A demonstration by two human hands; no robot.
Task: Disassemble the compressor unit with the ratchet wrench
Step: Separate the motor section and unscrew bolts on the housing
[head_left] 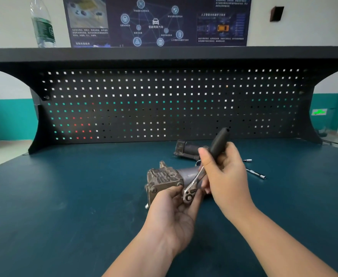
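Compressor unit appears still assembled. Right hand grips ratchet wrench; left hand pinches its head. Separate part lies behind the unit.

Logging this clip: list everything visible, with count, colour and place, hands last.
compressor unit: one, grey-brown metal, bench centre
ratchet wrench: one, chrome with black handle, held above the unit
second metal part: one, dark, behind the unit
extension bar: one, chrome, right of the hands
small socket: one, chrome, beyond the bar
bench mat: one, dark teal
pegboard: one, black, back of bench
water bottle: one, clear with green label, top shelf left
poster: one, dark blue, wall
left hand: pinches wrench head
right hand: grips wrench handle
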